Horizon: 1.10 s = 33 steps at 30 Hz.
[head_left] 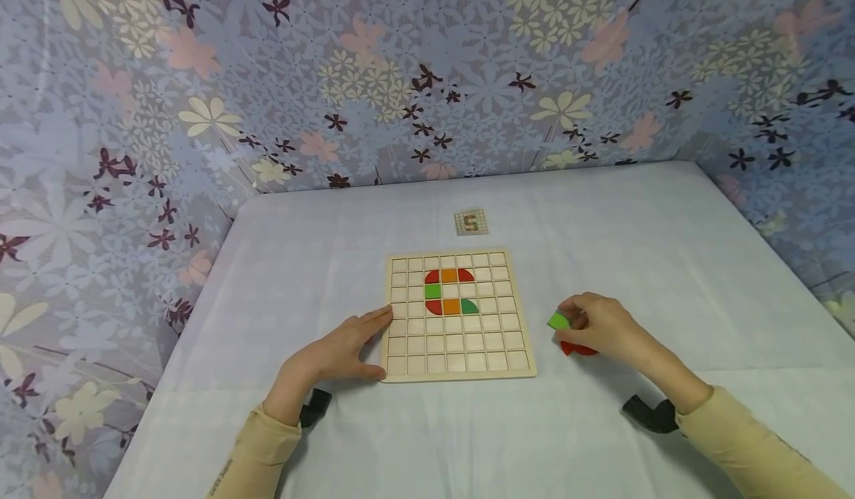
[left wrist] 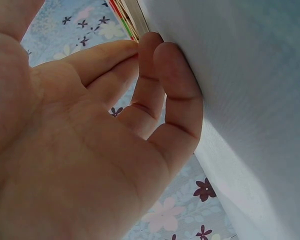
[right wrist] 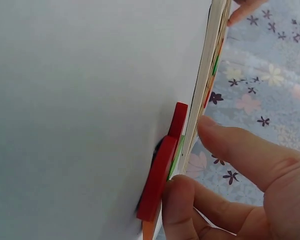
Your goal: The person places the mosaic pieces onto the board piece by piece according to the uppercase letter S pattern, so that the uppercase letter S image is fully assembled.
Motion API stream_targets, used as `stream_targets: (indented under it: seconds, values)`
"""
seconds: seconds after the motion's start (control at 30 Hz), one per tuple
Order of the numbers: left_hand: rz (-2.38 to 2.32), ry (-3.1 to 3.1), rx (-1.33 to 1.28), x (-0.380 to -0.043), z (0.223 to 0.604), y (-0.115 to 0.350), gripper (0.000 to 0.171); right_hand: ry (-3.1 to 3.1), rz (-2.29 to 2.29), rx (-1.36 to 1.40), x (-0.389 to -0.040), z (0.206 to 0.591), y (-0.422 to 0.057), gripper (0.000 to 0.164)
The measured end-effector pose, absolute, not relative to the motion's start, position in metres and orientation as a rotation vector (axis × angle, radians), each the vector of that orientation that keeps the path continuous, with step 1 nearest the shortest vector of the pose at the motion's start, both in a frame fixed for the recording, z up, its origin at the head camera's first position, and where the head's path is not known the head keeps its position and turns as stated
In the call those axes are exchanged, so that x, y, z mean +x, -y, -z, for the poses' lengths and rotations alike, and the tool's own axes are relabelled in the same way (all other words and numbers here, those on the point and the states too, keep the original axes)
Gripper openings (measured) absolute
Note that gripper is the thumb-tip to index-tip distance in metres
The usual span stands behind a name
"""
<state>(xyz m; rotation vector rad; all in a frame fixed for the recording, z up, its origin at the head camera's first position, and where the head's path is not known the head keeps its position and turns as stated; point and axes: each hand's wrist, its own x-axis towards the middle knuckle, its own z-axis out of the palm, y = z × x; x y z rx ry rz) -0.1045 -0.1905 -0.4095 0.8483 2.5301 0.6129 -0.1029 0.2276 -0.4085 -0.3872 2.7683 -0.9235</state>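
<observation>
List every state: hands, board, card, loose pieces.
Grid board: flat, partly filled, seven coloured pieces seated in it.
Card: flat, face up, beyond the board.
Left hand: fingers extended, touching the board's left edge.
Right hand: fingers bent, right of the board; grip unclear.
Light green piece: off the board, at those fingertips.
Red pieces: loose, off the board.
Orange piece: off the board, partly in view.

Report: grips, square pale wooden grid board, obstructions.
Left grip touching left edge of board. Right grip at loose flat green piece and red pieces. Seven flat coloured pieces set in it. No obstruction visible.
</observation>
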Motion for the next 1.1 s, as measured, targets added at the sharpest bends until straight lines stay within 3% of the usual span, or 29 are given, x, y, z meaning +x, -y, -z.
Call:
stream_targets:
  seconds: [0.63,1.1]
  values:
    - [-0.63,-2.524,0.836,-0.104,0.408,0.191,0.089,-2.854,0.841,-0.461,-0.11,0.414,-0.224,0.026]
    - [-0.619,-2.527,0.831,-0.103,0.408,0.19,0.088,-2.874,0.974,-0.624,-0.126,0.369,-0.227,0.028]
